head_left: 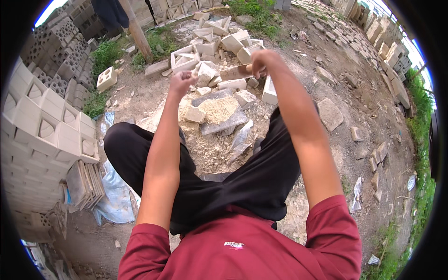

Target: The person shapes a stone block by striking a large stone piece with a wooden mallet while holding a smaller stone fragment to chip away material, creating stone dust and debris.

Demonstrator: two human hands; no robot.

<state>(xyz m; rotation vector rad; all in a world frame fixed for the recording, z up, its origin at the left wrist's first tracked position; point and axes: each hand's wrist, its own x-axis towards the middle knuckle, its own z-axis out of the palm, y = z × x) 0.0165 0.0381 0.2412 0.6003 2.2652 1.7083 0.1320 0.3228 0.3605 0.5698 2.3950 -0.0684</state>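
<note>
My right hand (264, 62) is raised over the rubble, fingers wrapped round the light handle of a tool with a broad, flat, brownish blade (234, 73). Its exact kind is hard to make out. My left hand (182, 83) is curled closed beside a pale broken block chunk (206, 73); whatever its fingers hold, if anything, is hidden. Between my knees lies a grey slab (228, 122) heaped with yellowish crumbs (217, 109). A small rough block piece (195, 114) rests at the slab's left edge.
Broken decorative blocks (185, 58) pile up beyond the slab. Stacked pale blocks (46, 109) form a wall at left, near leaning boards (86, 185) and blue plastic sheeting (113, 198). A wooden post (136, 30) stands at the back. Flat stones (330, 115) lie at right.
</note>
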